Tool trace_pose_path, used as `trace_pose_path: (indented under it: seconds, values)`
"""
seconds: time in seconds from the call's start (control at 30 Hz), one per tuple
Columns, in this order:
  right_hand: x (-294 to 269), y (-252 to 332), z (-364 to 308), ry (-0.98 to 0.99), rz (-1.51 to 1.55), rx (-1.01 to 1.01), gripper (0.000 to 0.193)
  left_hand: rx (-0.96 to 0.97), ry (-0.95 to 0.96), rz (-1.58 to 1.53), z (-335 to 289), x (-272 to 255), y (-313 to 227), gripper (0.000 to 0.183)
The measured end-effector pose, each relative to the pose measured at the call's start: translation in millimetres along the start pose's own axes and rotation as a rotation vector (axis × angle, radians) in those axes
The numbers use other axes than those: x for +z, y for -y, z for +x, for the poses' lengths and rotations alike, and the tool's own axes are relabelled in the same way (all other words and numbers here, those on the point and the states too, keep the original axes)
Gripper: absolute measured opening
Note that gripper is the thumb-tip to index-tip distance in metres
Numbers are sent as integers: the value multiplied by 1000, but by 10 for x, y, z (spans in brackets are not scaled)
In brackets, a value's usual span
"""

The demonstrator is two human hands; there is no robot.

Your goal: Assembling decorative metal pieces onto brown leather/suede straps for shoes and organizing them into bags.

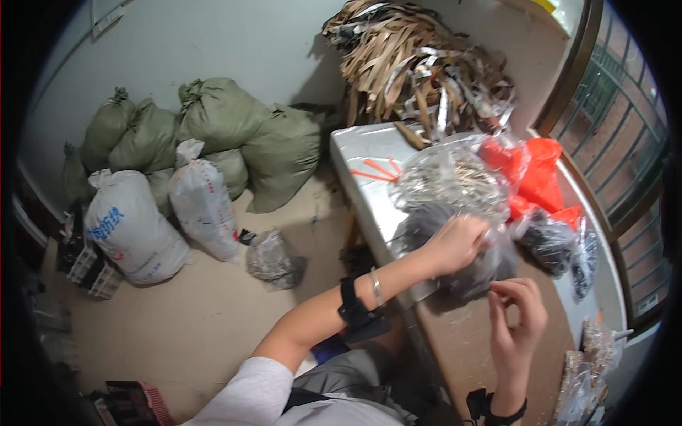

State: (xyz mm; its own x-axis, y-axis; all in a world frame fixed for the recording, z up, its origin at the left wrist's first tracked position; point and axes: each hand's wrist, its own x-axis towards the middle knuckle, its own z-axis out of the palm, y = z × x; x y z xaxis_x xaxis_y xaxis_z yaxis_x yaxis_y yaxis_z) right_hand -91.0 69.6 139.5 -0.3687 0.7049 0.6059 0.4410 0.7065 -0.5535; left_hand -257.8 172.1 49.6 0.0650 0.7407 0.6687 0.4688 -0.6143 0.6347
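A clear plastic bag point(501, 260) with dark grey contents sits on the table in front of me. My left hand point(458, 245) is closed over the top of this bag; its curled fingers hide whatever they grip. Just right of the bag's near edge is my right hand point(524, 316), thumb and forefinger drawn together as in a pinch. Anything between those fingertips is too small to tell. Behind the dark bag lies a larger clear bag point(455, 177) full of thin pale strips. Several orange strips point(376, 170) lie loose on the table to its left.
The table point(369, 145) has a silvery covering and a brown near part point(462, 341). A red plastic bag point(540, 170) and dark bagged items point(550, 245) line the window side. A heap of brown strips point(405, 64) rises behind. Stuffed green sacks point(284, 156) and white sacks point(138, 227) stand on the floor left.
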Motion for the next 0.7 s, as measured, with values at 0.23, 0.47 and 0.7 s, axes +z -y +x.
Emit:
trace_pose_path:
  seconds: [0.23, 0.47, 0.7]
  values:
    - [-94, 469, -308, -15, 242, 154, 11, -208, -168, -246, 511, -877, -167, 15]
    - [246, 47, -706, 229, 353, 390, 5, -348, -447, 61, -254, -2191, -96, 16]
    - [323, -222, -890, 368, 354, 593, 6, -755, -461, 587, -1883, -2992, 1202, 24]
